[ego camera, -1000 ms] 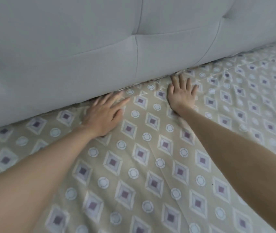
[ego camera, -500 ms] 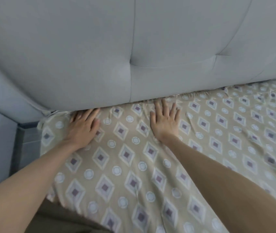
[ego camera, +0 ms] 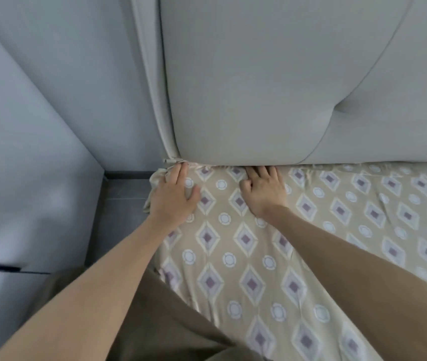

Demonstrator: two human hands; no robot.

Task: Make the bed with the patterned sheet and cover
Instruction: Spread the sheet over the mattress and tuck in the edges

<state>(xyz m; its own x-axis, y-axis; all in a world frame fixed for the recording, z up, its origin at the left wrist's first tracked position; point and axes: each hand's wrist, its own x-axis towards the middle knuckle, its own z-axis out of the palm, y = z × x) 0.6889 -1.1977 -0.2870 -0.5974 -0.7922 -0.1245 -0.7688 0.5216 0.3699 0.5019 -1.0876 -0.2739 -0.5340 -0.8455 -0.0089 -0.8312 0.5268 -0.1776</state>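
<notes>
A beige sheet (ego camera: 298, 246) patterned with purple diamonds and white circles covers the mattress. My left hand (ego camera: 174, 196) lies flat with straight fingers on the sheet's top-left corner, fingertips at the base of the grey padded headboard (ego camera: 272, 87). My right hand (ego camera: 265, 190) presses the sheet a little to the right, its fingertips pushed into the gap under the headboard. The sheet's corner (ego camera: 155, 178) bunches loosely over the mattress edge beside my left hand.
A grey wall (ego camera: 38, 126) stands close on the left, with a narrow strip of dark floor (ego camera: 121, 204) between it and the bed. A brown trouser leg (ego camera: 160, 316) leans against the mattress side at the bottom.
Both hands have slid left along the headboard's base to the bed's top-left corner. The view has followed, so the wall and floor now show.
</notes>
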